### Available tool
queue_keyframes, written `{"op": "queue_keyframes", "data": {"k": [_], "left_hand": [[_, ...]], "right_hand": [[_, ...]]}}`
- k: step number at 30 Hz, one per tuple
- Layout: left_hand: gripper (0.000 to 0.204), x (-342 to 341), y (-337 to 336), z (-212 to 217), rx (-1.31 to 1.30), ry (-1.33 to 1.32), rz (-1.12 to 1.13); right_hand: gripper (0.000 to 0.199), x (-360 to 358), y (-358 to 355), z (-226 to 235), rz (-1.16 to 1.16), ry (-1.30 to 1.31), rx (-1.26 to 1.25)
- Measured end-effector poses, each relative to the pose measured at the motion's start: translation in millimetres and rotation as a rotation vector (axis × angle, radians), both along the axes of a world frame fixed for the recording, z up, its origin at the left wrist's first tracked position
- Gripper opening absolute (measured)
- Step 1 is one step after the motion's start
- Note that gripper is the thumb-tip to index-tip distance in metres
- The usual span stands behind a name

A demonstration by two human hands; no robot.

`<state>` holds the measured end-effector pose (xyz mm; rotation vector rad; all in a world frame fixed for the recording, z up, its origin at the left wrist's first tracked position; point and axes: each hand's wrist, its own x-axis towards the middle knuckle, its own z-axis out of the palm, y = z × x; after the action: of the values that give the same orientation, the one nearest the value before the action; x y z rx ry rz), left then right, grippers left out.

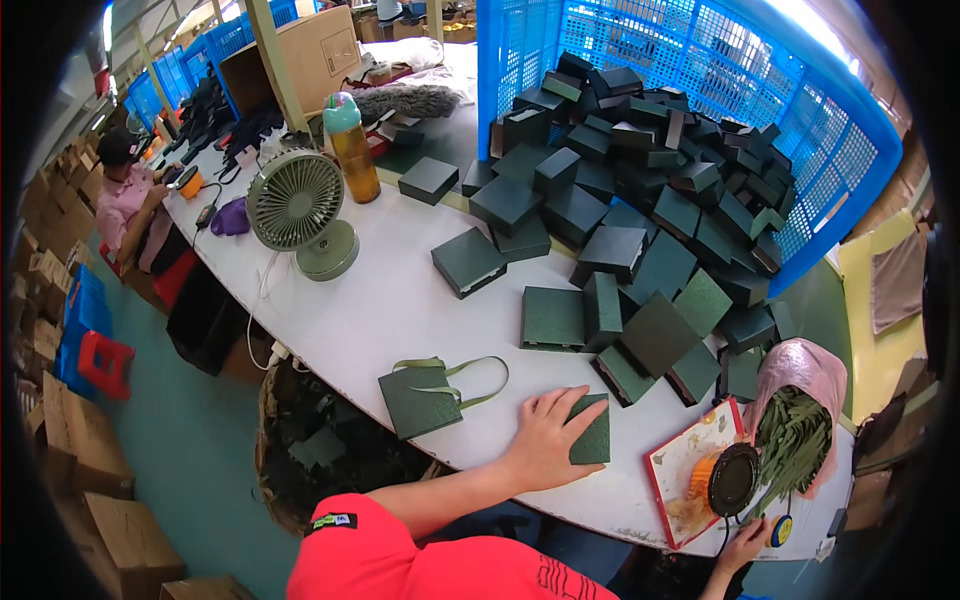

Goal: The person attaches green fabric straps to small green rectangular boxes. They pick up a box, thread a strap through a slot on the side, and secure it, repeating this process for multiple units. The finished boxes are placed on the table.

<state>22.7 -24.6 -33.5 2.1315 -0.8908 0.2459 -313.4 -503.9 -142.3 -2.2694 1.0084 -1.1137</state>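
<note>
My left hand (pixel 548 442) presses on a small dark green box (pixel 592 432) near the table's front edge, thumb and fingers spread round its side. To its left lies a flat dark green bag (pixel 417 398) with two light green ribbon handles. My right hand (pixel 745 546) is at the lower right, fingers pinched together beside a yellow and blue round object (pixel 781 531); what they grip is too small to make out. Just above it, an orange ribbed pot with a black round top (pixel 732 480) rests on a stained, red-edged tray (pixel 668 466). A pink bag (pixel 800 365) holds many green ribbons (pixel 792 440).
Dark green boxes (pixel 655 335) spill in a heap from a blue plastic crate (pixel 840 190). A green fan (pixel 300 210) and an amber bottle (pixel 352 150) stand at the back left. Below the table edge sits a dark basket (pixel 265 455). Another person (pixel 135 205) sits far left.
</note>
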Motion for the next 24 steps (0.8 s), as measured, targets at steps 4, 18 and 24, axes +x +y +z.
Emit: {"op": "queue_keyframes", "data": {"k": [4, 18, 24], "left_hand": [[0.089, -3, 3, 1, -0.011, 0.003, 0.016], [0.09, -5, -7, -4, -0.038, -0.103, 0.144], [0.091, -3, -9, -10, -0.048, -0.097, 0.151]], "right_hand": [[0.027, -5, -6, -14, 0.005, -0.053, 0.102], [0.027, 14, 1, -17, 0.063, -0.233, 0.143], [0.026, 21, 13, -7, 0.08, -0.201, 0.011]]}}
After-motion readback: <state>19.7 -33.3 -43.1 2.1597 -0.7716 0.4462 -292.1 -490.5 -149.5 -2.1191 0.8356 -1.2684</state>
